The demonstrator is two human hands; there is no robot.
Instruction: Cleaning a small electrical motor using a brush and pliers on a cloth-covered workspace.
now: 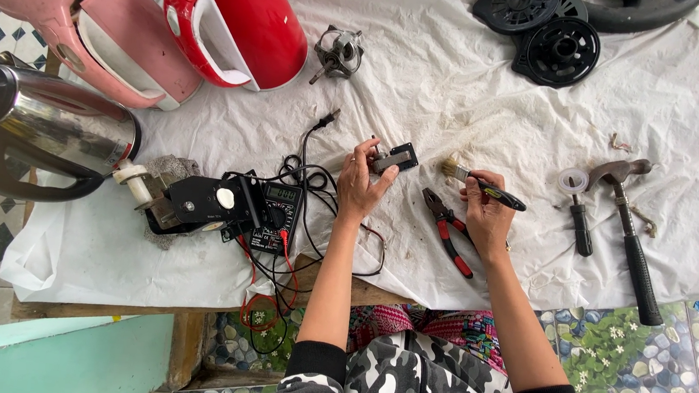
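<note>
Paintbrush (pixel 487 187), small with a black handle, lies nearly level across the head view, its long axis running left to right with the pale bristles pointing left toward a small black-and-metal part (pixel 393 158) and the handle end pointing right. The right hand (pixel 486 216) has its fingers curled closed around the handle, above the white cloth (pixel 479 89) covering the table. The left hand (pixel 359 180) pinches the small part between thumb and fingertips, its long side tilted up to the right; bristles and part are just apart. Red-handled pliers (pixel 447 230) lie on the cloth between the hands, a digital multimeter (pixel 275 215) with tangled leads sits left of them, and a hammer (pixel 632 232) lies well to the right.
</note>
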